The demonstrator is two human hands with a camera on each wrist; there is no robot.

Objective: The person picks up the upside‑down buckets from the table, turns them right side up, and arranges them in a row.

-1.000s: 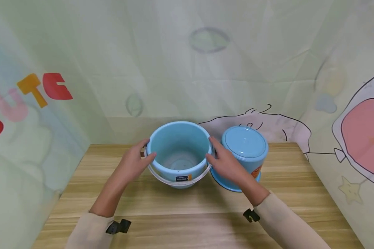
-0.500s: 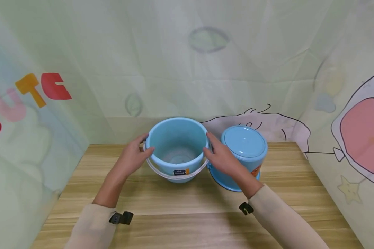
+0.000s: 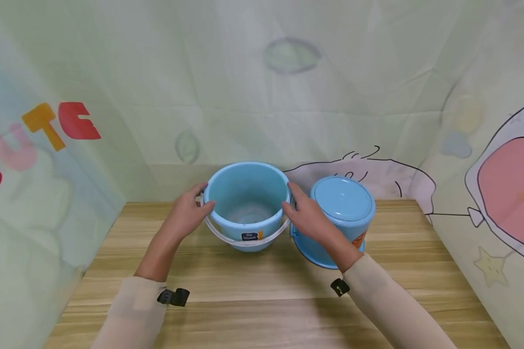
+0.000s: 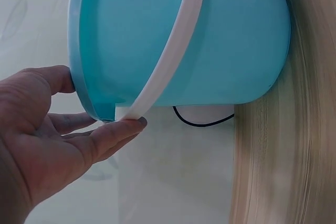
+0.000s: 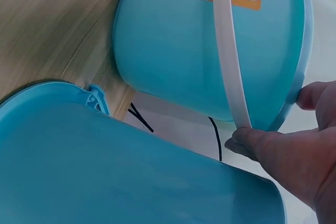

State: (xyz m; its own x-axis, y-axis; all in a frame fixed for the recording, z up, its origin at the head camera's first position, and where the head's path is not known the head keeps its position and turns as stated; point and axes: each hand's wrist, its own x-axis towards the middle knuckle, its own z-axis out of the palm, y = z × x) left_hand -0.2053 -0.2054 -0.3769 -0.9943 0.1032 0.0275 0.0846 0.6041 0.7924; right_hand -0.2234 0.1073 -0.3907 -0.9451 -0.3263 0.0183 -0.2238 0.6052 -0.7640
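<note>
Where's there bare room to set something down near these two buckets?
Free: wood-grain tabletop between the beige sleeves, before the upright light-blue plastic bucket; also left of the left one, and right of the upturned blue plastic bucket, up to the printed fabric backdrop. Crowded: between the buckets, where the right-hand grip sits.

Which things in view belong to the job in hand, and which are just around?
In the job: left hand, right hand, the upright bucket they grip, its white handle.

Apparently just around: upside-down bucket, not held; wooden table; printed cloth.
</note>
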